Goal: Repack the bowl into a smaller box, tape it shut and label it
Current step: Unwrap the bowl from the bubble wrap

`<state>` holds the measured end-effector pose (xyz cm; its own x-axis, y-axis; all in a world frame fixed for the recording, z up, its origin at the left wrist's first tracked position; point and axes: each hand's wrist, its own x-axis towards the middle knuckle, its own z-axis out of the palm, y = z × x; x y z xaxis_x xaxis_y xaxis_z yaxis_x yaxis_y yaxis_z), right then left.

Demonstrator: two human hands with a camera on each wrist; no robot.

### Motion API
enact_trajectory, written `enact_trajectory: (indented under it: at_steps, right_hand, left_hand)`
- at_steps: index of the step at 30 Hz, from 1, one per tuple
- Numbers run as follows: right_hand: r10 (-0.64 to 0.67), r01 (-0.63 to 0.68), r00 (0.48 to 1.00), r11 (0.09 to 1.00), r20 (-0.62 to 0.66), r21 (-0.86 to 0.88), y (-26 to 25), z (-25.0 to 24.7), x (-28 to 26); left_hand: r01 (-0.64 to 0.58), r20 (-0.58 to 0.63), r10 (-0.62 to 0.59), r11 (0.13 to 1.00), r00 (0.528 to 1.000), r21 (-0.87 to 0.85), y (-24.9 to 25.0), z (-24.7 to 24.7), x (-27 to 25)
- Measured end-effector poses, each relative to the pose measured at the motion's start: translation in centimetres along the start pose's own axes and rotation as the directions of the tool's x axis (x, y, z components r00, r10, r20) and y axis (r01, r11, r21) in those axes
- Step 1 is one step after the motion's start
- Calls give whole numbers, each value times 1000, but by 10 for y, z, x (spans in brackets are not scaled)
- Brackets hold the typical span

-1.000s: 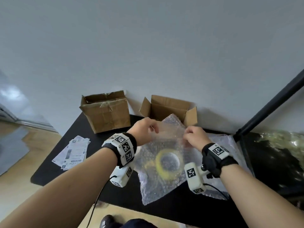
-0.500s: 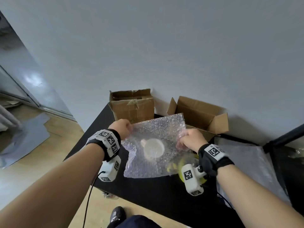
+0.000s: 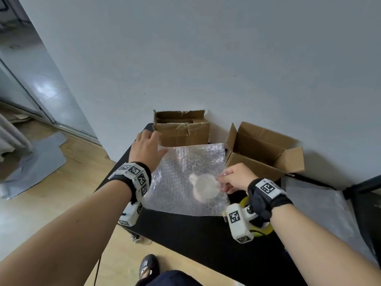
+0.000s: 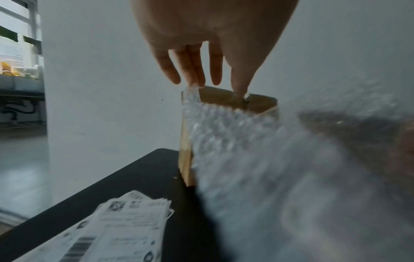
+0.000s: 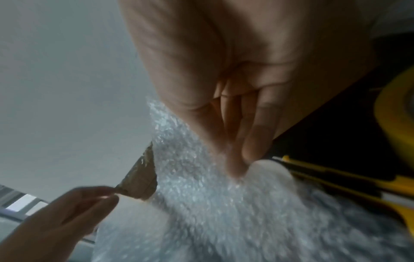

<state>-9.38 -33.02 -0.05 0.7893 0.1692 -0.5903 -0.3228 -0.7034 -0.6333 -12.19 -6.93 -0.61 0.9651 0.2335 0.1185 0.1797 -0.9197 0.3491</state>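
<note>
Black table [image 3: 185,230], bubble wrap [image 3: 185,172] in right grip [image 3: 233,178]

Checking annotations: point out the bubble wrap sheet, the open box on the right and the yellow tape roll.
bubble wrap sheet [image 3: 181,172]: head view, middle of the sheet.
open box [image 3: 257,164]: head view, front wall.
yellow tape roll [image 3: 243,201]: head view, top edge showing beside the wrist camera.

Two cardboard boxes [image 3: 182,129] [image 3: 266,150], two bubble-wrap sheets [image 3: 185,172] [image 3: 321,211], one tape roll [image 3: 260,231].
</note>
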Motion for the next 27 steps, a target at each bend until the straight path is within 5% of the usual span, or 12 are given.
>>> enact_trajectory:
  at_steps: [3, 7, 11, 17, 24, 27]
  right_hand:
    - [9, -19, 996, 994, 88, 109, -13, 19, 1]
    - [-25, 14, 988, 998, 153, 68, -24, 38, 1]
    - [-105, 87, 987, 985, 121, 150, -32, 49, 2]
    - [-111, 87, 985, 981, 134, 174, -36, 56, 6]
    - [13, 0, 997, 987, -78, 164, -18, 45, 20]
    - [49, -69, 959, 996, -280, -60, -5, 37, 31]
  left_hand:
    - [-67, -22, 65, 994, 998, -84, 16, -3, -2]
    - [-46, 218, 81, 986, 973, -159, 30, 3, -9]
    - [43, 479, 49, 983, 876, -180, 32, 17, -13]
    - [136, 512, 32, 948, 859, -288, 33, 22, -13]
    - [191, 505, 40, 898, 862, -397, 27, 26, -4]
    - [194, 511, 31, 904, 859, -381, 23, 33, 2]
